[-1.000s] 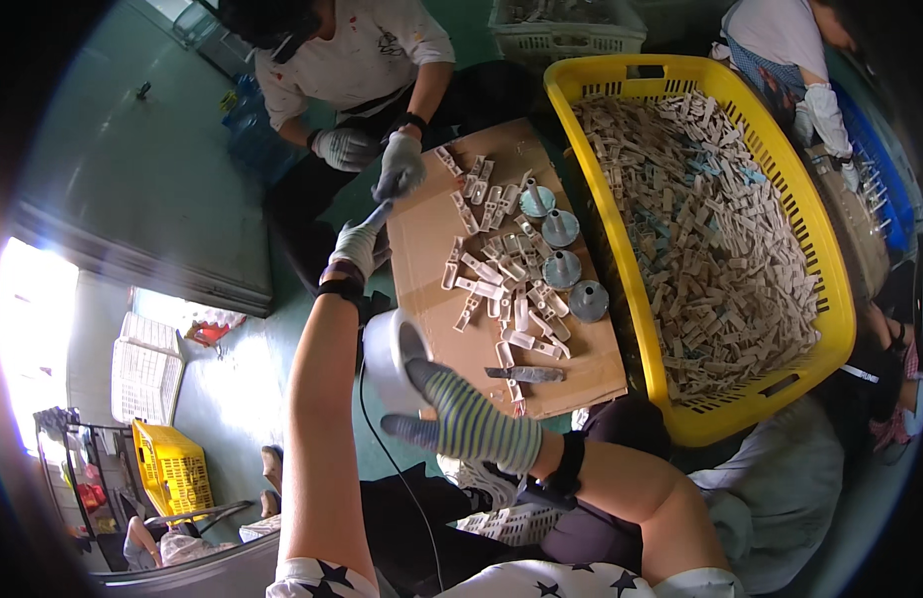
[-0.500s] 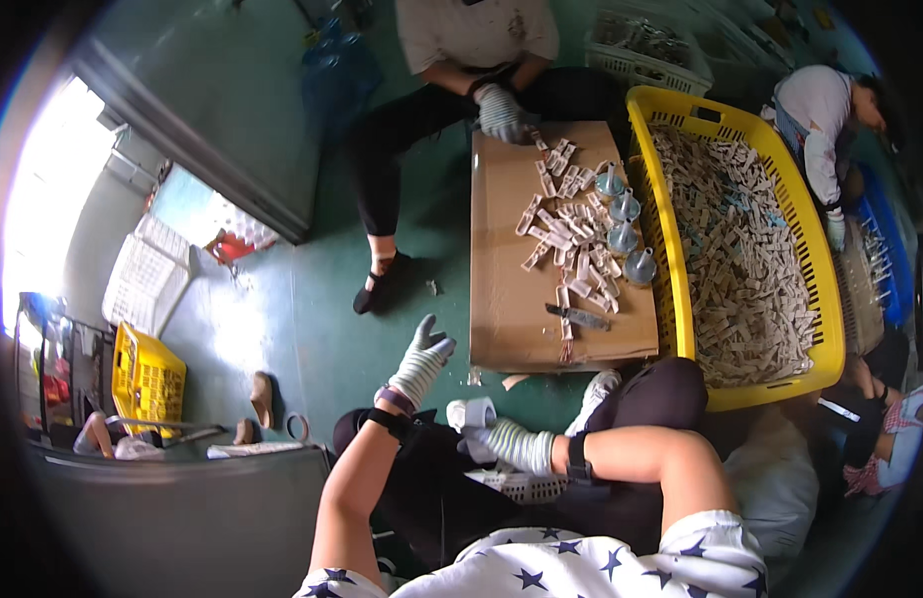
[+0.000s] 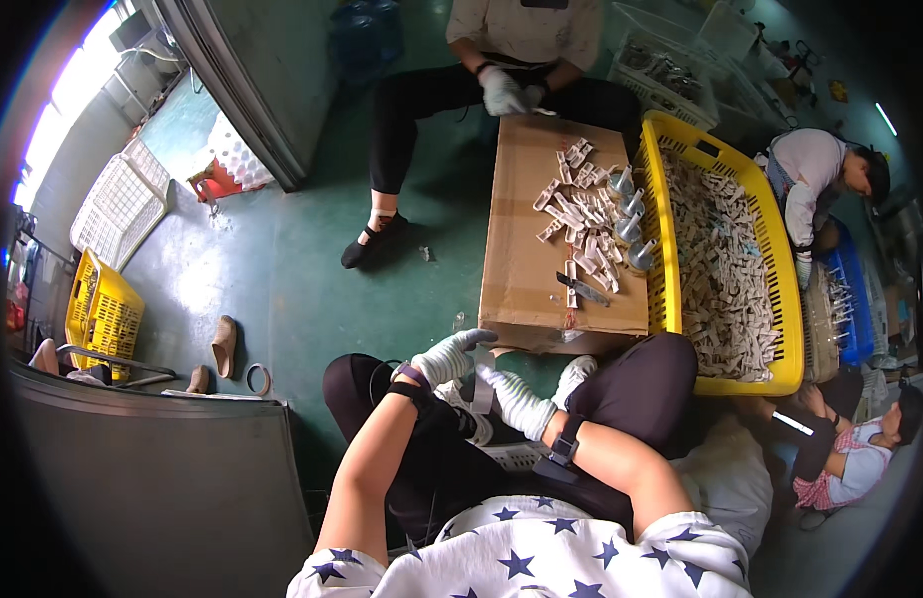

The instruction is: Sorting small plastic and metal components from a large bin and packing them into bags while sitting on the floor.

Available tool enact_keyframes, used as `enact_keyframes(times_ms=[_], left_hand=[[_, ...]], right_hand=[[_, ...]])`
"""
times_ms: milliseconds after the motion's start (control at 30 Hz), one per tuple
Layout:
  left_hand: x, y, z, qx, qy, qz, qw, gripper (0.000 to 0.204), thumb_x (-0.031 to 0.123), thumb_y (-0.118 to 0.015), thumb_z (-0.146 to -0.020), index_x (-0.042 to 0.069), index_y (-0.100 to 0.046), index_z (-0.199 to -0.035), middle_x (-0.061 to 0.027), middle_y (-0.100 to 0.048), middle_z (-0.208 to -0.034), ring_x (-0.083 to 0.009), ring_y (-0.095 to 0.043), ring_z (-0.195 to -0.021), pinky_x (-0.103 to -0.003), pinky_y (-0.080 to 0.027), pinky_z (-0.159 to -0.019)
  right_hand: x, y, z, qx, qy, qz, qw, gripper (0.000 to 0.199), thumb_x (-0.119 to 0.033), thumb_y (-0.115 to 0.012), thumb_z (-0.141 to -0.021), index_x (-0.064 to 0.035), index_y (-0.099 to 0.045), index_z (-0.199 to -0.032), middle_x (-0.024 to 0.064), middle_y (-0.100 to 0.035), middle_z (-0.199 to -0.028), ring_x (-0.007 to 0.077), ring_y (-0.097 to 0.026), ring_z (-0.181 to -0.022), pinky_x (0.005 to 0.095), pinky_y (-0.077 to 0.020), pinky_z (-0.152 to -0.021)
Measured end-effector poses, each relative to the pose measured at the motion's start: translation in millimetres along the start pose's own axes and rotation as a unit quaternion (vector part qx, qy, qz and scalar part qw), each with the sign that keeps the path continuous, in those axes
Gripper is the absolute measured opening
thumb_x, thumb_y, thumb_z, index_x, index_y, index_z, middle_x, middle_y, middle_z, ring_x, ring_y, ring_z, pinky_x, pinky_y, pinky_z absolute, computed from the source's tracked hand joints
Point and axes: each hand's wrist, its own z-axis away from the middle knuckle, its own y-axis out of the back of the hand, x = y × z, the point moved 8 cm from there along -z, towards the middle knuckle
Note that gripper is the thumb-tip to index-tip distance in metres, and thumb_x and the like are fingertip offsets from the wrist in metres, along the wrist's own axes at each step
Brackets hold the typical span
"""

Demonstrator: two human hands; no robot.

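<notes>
My left hand (image 3: 443, 361), in a striped pale glove, is raised over my lap with a finger stretched out to the right; it looks open. Close beside it, my right hand (image 3: 522, 405), gloved alike, is closed on a pale roll (image 3: 482, 390), probably tape, seen nearly edge-on. Whether the left fingers touch the roll is hard to tell. Beyond both hands stands a cardboard box (image 3: 521, 234). On its top lie a loose pile of pale clip-like pieces (image 3: 586, 219), a dark flat strip (image 3: 582, 289) and several bluish funnel-shaped pieces (image 3: 641, 255).
A big yellow crate (image 3: 792, 329) full of similar pieces stands right of the box. Across from me sits a person with gloved hands (image 3: 503, 92); two more people are at the right. A grey panel (image 3: 162, 448) borders the left, near shoes (image 3: 224, 346) on the green floor.
My left hand has come down and rightward, close to my right hand. The right hand has risen with the roll. The view has shifted, and the person opposite has moved their hands.
</notes>
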Motion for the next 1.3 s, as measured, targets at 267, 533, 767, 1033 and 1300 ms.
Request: enact_keyframes(times_ms=[267,533,767,1033,1300], left_hand=[[-13,-22,-6,-0.082,0.039,0.229,0.969,0.033,-0.002,-0.047,-0.091,-0.003,-0.054,-0.123,-0.0112,-0.060,-0.108,-0.0208,-0.057,-0.097,-0.032,-0.046,-0.093],[-17,-28,-10,-0.090,0.076,0.218,0.969,0.037,-0.005,-0.048,-0.089,0.000,-0.053,-0.125,-0.0125,-0.059,-0.113,-0.0205,-0.057,-0.102,-0.034,-0.047,-0.093],[-17,-25,-16,-0.065,0.005,0.125,0.990,0.039,-0.009,-0.047,-0.089,0.002,-0.053,-0.126,-0.0090,-0.060,-0.116,-0.0161,-0.055,-0.106,-0.031,-0.046,-0.095],[-29,-40,-34,-0.037,0.112,0.404,0.907,0.032,-0.003,-0.051,-0.090,-0.001,-0.054,-0.121,-0.0097,-0.062,-0.108,-0.0196,-0.058,-0.104,-0.034,-0.046,-0.095],[-38,-38,-31,0.030,0.185,0.487,0.853,0.023,0.007,-0.057,-0.088,-0.005,-0.060,-0.107,-0.0115,-0.063,-0.095,-0.0215,-0.061,-0.083,-0.032,-0.052,-0.079]], right_hand=[[-6,-3,2,0.018,-0.033,-0.098,0.994,0.022,-0.028,-0.056,-0.093,-0.0095,-0.060,-0.104,0.0024,-0.064,-0.092,0.0129,-0.062,-0.081,0.0265,-0.0499,-0.075],[0,7,-4,0.015,-0.010,-0.075,0.997,0.023,-0.028,-0.055,-0.093,-0.0089,-0.060,-0.106,0.0043,-0.065,-0.094,0.0161,-0.063,-0.080,0.0298,-0.0516,-0.075],[-2,11,-13,0.032,-0.051,-0.114,0.992,0.018,-0.028,-0.055,-0.093,-0.0115,-0.060,-0.100,0.0012,-0.063,-0.087,0.0121,-0.058,-0.076,0.0269,-0.0484,-0.069],[-27,37,0,0.039,-0.003,0.005,0.999,0.019,-0.021,-0.055,-0.093,-0.0103,-0.061,-0.108,0.0009,-0.065,-0.097,0.0135,-0.061,-0.086,0.0275,-0.0497,-0.080],[-205,101,122,0.100,0.186,0.202,0.956,0.039,-0.021,-0.063,-0.090,-0.0052,-0.051,-0.124,0.0058,-0.060,-0.109,0.0138,-0.059,-0.099,0.0268,-0.0477,-0.085]])
